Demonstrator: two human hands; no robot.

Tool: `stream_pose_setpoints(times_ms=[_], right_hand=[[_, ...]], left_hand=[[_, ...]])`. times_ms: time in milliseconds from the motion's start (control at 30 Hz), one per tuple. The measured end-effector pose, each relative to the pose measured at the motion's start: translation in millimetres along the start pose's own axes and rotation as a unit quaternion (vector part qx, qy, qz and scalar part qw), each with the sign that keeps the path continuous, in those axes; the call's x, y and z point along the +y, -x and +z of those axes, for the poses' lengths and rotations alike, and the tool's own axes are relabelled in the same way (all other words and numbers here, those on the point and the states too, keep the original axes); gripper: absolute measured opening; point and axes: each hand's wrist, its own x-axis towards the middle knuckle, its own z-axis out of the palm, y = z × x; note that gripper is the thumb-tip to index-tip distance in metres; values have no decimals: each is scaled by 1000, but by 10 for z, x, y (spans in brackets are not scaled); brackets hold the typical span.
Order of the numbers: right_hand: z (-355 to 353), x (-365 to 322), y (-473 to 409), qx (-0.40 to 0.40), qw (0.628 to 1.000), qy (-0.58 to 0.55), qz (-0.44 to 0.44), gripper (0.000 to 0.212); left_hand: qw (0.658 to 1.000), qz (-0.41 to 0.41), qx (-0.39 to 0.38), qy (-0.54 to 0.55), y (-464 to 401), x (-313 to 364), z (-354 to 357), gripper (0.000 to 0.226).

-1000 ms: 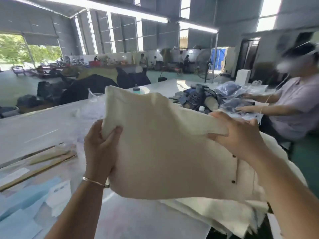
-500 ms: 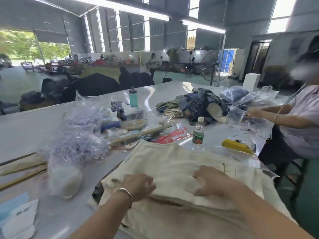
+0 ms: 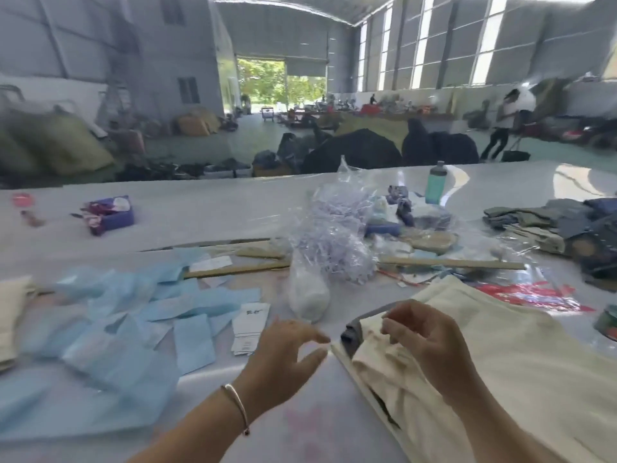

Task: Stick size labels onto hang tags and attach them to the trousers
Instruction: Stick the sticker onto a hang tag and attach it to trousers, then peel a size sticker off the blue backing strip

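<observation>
A garment factory hall: high metal walls, a curved roof and tall windows [image 3: 434, 45] enclose a wide floor with a big open doorway [image 3: 280, 83]. Bulging sacks [image 3: 60, 142] and dark clothing heaps [image 3: 354, 152] cover the floor. The long white table [image 3: 200, 208] carries folded trousers [image 3: 500, 345], white hang tags [image 3: 250, 324] and blue paper slips [image 3: 193, 342].
</observation>
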Motion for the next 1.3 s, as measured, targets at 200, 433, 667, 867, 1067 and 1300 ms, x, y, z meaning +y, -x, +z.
stream_pose_setpoints(times_ms=[200,433,667,867,1067,1300], right_hand=[[1946,-606,-197,-123,936,-328,33,8],[4561,-1297,29,-297,830,-448,147,20],[6847,-1430,373,-334,796,-394,316,26],[7741,-1406,502,-376,799,-323,340,37],[8177,-1500,477,-407,821,-243,319,30],[8499,-1684,460,-434,809,-223,328,18]], left_hand=[[970,-199,125,65,1288,-906,-1634,7],[890,-333,310,-32,2795,-2442,-3019,23],[788,-532,219,-219,3776,-4359,-3577,44],[767,-587,104,-237,3767,-5173,-3668,76],[822,-549,59,-143,3789,-5384,-4209,29],[841,-531,104,27,4043,-5512,-4325,31]])
